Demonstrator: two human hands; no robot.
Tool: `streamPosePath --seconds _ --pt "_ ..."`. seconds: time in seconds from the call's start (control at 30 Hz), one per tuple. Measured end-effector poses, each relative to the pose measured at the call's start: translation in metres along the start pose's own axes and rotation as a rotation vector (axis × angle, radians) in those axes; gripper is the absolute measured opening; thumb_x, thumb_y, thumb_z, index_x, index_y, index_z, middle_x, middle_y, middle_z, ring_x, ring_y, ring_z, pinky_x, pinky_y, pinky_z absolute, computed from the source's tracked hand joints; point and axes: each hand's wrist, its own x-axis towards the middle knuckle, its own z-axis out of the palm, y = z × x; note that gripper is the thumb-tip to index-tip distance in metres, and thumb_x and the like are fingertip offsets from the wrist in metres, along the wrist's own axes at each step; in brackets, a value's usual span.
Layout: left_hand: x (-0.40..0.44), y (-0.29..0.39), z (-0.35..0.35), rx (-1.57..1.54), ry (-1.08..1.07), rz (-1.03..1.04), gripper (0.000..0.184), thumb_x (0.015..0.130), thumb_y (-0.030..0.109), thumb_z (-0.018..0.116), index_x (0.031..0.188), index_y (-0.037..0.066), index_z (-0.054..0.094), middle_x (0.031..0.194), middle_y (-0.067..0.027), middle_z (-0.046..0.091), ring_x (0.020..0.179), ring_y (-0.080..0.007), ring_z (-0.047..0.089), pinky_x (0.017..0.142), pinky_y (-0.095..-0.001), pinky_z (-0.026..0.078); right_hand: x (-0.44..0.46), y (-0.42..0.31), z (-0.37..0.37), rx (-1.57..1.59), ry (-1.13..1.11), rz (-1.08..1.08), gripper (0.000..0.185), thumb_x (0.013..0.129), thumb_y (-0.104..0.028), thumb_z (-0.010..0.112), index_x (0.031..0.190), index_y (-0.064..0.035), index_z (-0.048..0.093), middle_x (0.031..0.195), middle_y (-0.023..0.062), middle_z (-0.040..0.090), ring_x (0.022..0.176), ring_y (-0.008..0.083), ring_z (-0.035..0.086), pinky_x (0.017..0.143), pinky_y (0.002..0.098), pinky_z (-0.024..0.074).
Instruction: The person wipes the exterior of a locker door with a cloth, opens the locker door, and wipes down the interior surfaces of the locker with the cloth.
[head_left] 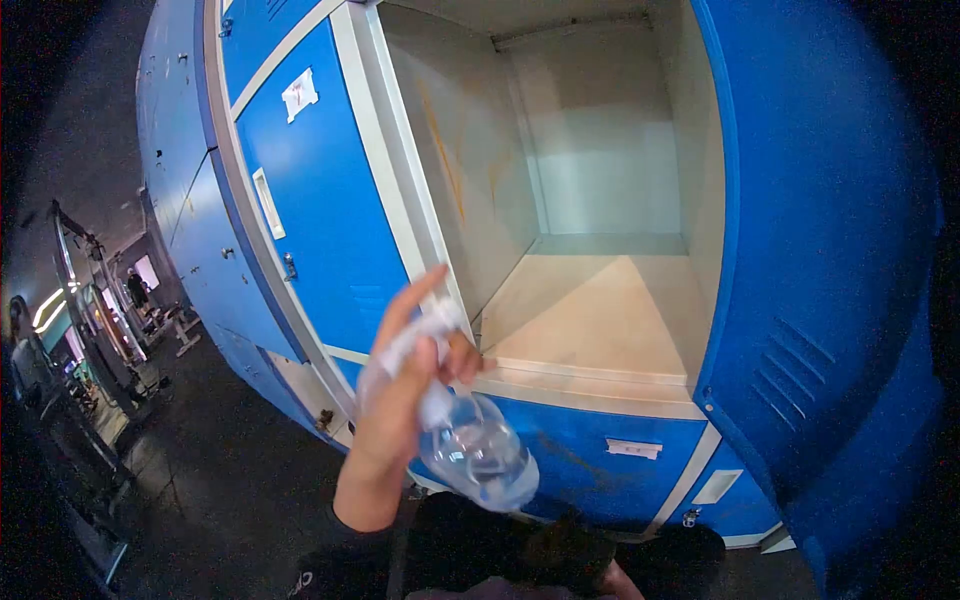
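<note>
My left hand (402, 385) is closed around the neck of a clear plastic spray bottle (478, 450) with a white spray head. Its index finger stretches up along the head, and some motion blur softens the fingers. The bottle tilts, its base toward the lower right, in front of the sill of an open blue locker (590, 380). Only a small patch of my right hand or wrist (620, 580) shows at the bottom edge, beside dark clothing; its fingers are hidden.
The locker's blue door (820, 250) is swung open on the right. Shut locker doors (310, 190) stand to the left and a lower door (600, 450) lies below. Gym equipment (90, 270) and distant people are at far left, over a dark floor (190, 450).
</note>
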Motion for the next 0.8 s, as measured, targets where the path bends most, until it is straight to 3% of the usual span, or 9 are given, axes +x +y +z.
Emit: streamPosePath --seconds 0.2,0.3,0.6,0.8 --pt "0.024 0.024 0.032 0.501 0.206 0.283 0.062 0.082 0.016 0.061 0.135 0.004 0.031 0.074 -0.0026 0.053 0.069 -0.0084 0.050 0.062 -0.0209 0.039 0.001 0.003 0.000 -0.025 -0.075 0.012 0.052 0.088 -0.030 0.048 0.132 -0.0038 0.036 0.128 0.0130 0.044 0.115 0.0261 0.045 0.098 0.0377 0.0352" --pt "0.034 0.023 0.039 0.739 0.333 0.306 0.058 0.081 0.011 0.062 0.133 0.004 0.035 0.076 -0.0038 0.056 0.066 -0.0080 0.051 0.057 -0.0216 0.040 -0.001 0.002 0.000 -0.042 -0.103 0.020 0.053 0.088 -0.030 0.048 0.132 -0.0040 0.035 0.129 0.0130 0.043 0.116 0.0261 0.044 0.099 0.0379 0.0347" --pt "0.057 0.024 0.050 0.700 0.410 0.460 0.060 0.083 0.016 0.063 0.134 0.006 0.034 0.078 -0.0043 0.059 0.063 -0.0093 0.054 0.055 -0.0235 0.046 -0.005 0.002 0.003 -0.080 -0.162 0.012 0.054 0.088 -0.032 0.049 0.133 -0.0047 0.033 0.131 0.0127 0.041 0.117 0.0260 0.042 0.100 0.0384 0.0332" --pt "0.061 0.028 0.055 0.703 0.445 0.408 0.060 0.082 0.011 0.060 0.134 0.000 0.033 0.076 -0.0067 0.060 0.064 -0.0079 0.053 0.056 -0.0218 0.042 -0.005 0.004 0.007 -0.099 -0.195 0.001 0.055 0.088 -0.032 0.049 0.134 -0.0051 0.032 0.132 0.0126 0.039 0.119 0.0259 0.040 0.101 0.0387 0.0322"
